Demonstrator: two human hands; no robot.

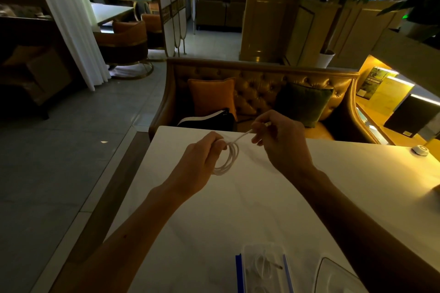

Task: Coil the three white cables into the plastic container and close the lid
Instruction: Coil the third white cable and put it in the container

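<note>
Above the white table (190, 216) my left hand (202, 157) grips a white cable (229, 158) wound into several loops that hang down from its fingers. My right hand (278, 140) pinches the free end of the same cable, and the plug tip sticks out above its fingers. A short taut stretch runs between the two hands. At the near edge of the table stands a clear plastic container (263, 266) with blue side clips, with white cable coiled inside. Its clear lid (333, 276) lies to the right of it, partly behind my right forearm.
A small round white object (420, 150) sits at the table's far right. Beyond the far table edge stands a tufted brown sofa (257, 93) with an orange cushion, a green cushion and a black-and-white bag (209, 120). Grey floor lies to the left.
</note>
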